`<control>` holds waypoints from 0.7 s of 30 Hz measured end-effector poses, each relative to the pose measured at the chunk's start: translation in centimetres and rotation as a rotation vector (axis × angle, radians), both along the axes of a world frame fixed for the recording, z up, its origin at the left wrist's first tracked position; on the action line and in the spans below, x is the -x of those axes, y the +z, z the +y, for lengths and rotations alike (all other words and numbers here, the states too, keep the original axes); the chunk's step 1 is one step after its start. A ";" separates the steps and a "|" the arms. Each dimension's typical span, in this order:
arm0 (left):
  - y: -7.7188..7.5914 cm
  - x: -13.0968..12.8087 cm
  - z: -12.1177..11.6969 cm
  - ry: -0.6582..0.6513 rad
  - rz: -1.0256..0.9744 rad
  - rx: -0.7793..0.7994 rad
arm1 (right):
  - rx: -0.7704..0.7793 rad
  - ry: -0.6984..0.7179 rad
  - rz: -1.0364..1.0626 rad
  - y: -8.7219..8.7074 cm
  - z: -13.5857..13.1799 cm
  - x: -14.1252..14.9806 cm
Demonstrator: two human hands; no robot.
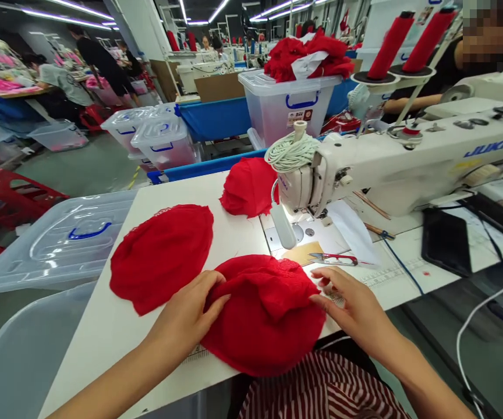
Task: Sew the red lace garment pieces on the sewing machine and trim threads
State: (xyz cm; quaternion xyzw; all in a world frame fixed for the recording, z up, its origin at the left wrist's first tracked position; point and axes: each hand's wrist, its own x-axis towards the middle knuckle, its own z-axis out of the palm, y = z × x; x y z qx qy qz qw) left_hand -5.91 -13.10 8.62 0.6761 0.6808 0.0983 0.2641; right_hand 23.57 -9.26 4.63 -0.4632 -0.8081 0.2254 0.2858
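A rounded piece of red fabric (260,326) lies at the front edge of the white sewing table (146,355), its upper layer folded and rumpled. My left hand (201,302) pinches its left edge between thumb and fingers. At the right edge, my right hand (343,297) has its thumb on the cloth and its fingers curled just above. Left of these hands rests a flat red fabric piece (164,250). Another red piece (249,186) lies farther back, beside the sewing machine head (304,186). Thread snips (334,259) with a red handle lie just beyond my right hand.
The white sewing machine (408,157) spans the right side, with red thread cones (391,46) above. A dark phone-like slab (446,241) lies at right. Lidded plastic bins (59,238) stand left; another bin (284,107) behind carries red fabric. Other people work in the background.
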 end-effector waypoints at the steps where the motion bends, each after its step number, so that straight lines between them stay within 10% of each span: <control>1: -0.4 0.0 0.0 -0.030 0.064 -0.030 | 0.021 0.007 -0.021 0.0 -0.1 -0.2; 9: -0.5 -4.3 1.1 -0.392 0.275 -0.652 | 0.280 -0.003 0.216 0.4 -0.7 1.1; 15: 0.0 -5.8 2.8 -0.404 0.008 -0.253 | 0.586 0.066 0.625 0.3 -0.7 1.0; 21: 0.8 -5.2 3.3 -0.236 -0.247 0.028 | 0.529 0.085 0.540 0.3 -0.5 0.8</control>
